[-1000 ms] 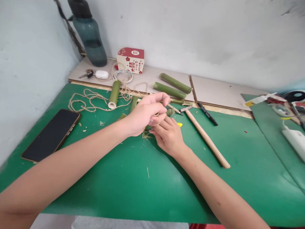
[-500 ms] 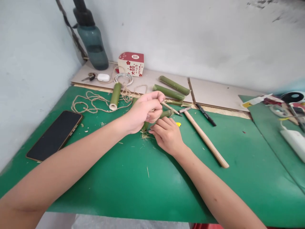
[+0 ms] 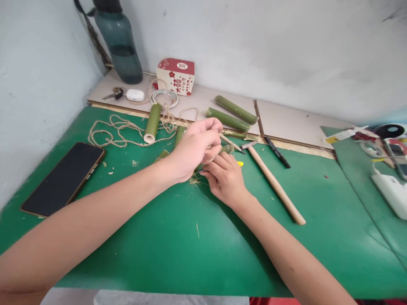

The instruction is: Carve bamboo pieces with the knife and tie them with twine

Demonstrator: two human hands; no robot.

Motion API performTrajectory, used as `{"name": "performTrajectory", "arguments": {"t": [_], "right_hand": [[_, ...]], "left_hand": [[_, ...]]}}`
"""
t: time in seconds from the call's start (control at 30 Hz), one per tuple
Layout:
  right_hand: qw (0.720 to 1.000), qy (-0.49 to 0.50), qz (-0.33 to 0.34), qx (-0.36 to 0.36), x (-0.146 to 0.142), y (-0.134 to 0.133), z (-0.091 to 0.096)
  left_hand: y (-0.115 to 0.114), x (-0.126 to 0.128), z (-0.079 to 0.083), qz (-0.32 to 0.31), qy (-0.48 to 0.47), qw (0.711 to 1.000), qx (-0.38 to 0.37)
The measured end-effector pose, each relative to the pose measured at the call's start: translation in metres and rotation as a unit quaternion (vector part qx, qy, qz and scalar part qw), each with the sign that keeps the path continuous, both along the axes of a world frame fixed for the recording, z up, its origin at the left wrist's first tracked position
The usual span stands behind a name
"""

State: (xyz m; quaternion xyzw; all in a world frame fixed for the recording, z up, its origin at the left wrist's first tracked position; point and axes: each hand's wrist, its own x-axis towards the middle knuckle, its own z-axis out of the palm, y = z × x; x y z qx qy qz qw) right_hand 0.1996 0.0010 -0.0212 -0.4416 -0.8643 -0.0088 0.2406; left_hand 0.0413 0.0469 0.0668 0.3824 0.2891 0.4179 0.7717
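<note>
Our left hand (image 3: 193, 150) pinches a thin stick (image 3: 233, 145), its tip poking out rightward. Beneath it, our right hand (image 3: 225, 180) rests its fingers on a bamboo piece (image 3: 227, 149) lying mid-way along the mat (image 3: 178, 245); whether they clasp it we cannot tell. A hammer (image 3: 275, 184) lies just right, twine (image 3: 122, 127) behind, a phone (image 3: 62, 178) well left.

On my screen, the left forearm (image 3: 95, 220) and right forearm (image 3: 286, 258) show bare down to the frame's edge. I see the left hand (image 3: 190, 154) and right hand (image 3: 225, 180) bare too, fingers (image 3: 218, 164) slim. One small dark speck marks the right forearm.
</note>
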Motion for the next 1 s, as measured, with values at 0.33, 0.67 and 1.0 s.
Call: {"name": "performTrajectory", "arguments": {"t": [0.33,0.67,1.0], "right_hand": [[0.998,-0.019,0.028,-0.048,0.002,0.003,0.01],[0.997,-0.032,0.068,-0.021,0.009,0.006,0.011],[0.998,0.002,0.062,-0.027,0.007,0.005,0.008]], "left_hand": [[-0.005,0.002,0.004,-0.02,0.045,0.999,0.014],[-0.006,0.002,0.005,-0.023,0.057,0.998,0.03],[-0.006,0.002,-0.001,-0.06,0.032,0.996,0.058]]}}
